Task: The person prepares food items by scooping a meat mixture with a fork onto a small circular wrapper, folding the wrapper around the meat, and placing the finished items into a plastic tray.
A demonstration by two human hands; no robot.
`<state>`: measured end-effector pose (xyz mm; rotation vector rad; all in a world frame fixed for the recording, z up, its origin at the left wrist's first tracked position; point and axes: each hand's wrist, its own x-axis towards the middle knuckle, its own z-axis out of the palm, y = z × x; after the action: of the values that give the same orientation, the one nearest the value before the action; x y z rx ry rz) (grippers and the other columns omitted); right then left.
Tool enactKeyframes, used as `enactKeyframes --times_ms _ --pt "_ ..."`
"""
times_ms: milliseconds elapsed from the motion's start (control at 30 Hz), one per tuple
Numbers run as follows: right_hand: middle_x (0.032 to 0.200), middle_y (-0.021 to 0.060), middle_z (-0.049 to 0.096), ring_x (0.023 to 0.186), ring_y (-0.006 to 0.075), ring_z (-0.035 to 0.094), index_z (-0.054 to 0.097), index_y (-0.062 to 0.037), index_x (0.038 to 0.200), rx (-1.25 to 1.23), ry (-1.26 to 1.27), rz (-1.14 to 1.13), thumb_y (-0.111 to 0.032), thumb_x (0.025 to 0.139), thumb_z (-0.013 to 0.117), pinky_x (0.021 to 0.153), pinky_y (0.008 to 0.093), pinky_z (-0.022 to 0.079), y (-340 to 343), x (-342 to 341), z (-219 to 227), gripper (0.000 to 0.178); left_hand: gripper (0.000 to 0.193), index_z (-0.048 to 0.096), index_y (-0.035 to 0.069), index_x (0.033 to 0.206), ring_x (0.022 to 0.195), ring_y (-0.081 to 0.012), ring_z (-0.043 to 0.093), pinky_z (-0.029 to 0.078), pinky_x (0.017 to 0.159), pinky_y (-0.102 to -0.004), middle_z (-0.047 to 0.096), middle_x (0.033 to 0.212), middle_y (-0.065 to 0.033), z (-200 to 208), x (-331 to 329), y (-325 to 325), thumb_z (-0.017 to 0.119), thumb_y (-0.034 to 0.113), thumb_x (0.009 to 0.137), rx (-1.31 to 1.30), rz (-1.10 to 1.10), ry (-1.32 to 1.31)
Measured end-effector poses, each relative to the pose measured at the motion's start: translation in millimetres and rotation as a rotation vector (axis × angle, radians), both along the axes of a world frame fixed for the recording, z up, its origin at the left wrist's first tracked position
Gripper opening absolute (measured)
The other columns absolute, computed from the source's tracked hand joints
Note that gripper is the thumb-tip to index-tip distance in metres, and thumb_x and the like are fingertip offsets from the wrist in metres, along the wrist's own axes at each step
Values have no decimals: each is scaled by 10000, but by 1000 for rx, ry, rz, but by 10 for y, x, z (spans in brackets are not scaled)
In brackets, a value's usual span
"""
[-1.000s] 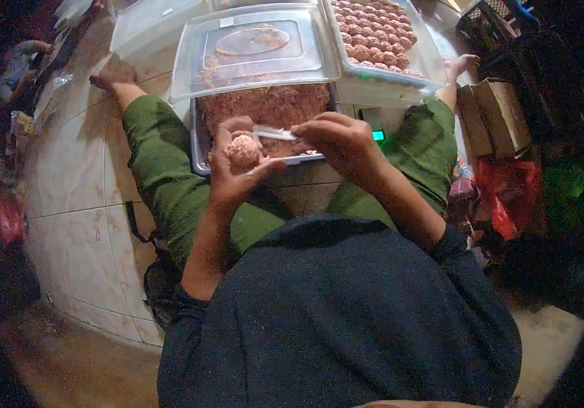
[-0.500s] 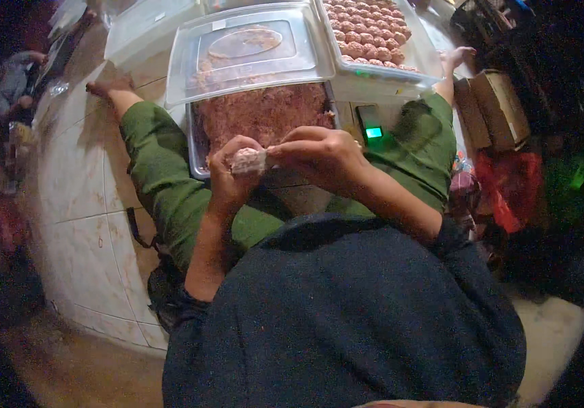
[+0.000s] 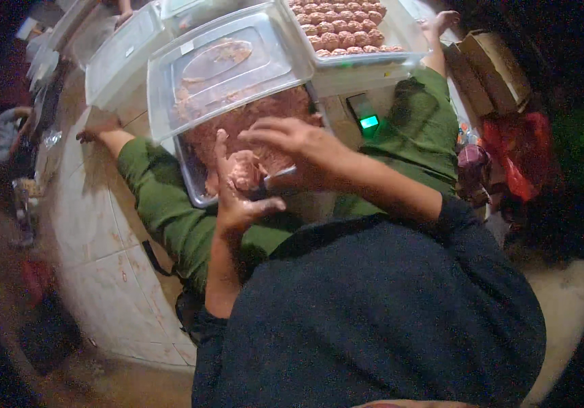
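Note:
On the palm of my left hand [image 3: 234, 204] lies a pinkish lump of meat-like mixture [image 3: 245, 170]; the fingers and thumb are spread around it. My right hand [image 3: 298, 146] hovers just over and beside the lump, fingers stretched out and apart; contact with the lump is hard to make out. Below and beyond both hands, a rectangular tray [image 3: 188, 178] holds a reddish-brown mass of coarse mixture [image 3: 281, 109], partly hidden by my hands. A smeared translucent lid [image 3: 264, 61] rests over the tray's far part.
To the far right stands a clear plastic box [image 3: 400, 51] with rows of pinkish balls [image 3: 343, 26]. A phone with a lit green screen [image 3: 368, 122] lies by my right leg. Another translucent container [image 3: 122, 64] is at far left. Cardboard [image 3: 492, 75] and a red bag [image 3: 512, 153] lie at right.
My hands have come apart from their close grip around the lump. My left hand has spread its fingers, and my right fingers have stretched out. The whole view has shifted and tilted.

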<state>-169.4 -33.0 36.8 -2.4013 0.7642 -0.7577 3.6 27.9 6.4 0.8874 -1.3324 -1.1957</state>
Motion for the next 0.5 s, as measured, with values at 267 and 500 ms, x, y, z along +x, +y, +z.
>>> enactKeyframes --times_ms 267,500 --pt "939 175 594 827 366 574 375 -103 1273 250 -4 -20 -166 702 634 672 426 490 67 -94 -40 630 1461 -193 144 1359 1241 -273 309 340 982 -410 133 1409 -144 -25 -222 -52 890 280 388 229 -178 -65" --pt "898 57 633 799 104 573 577 -64 1057 338 -234 -177 -113 718 669 715 261 465 -867 -1232 261 355 1029 259 58 1341 1303 -297 202 217 1053 -430 218 1403 -133 -288 29 -260 832 280 515 -122 245 -599"
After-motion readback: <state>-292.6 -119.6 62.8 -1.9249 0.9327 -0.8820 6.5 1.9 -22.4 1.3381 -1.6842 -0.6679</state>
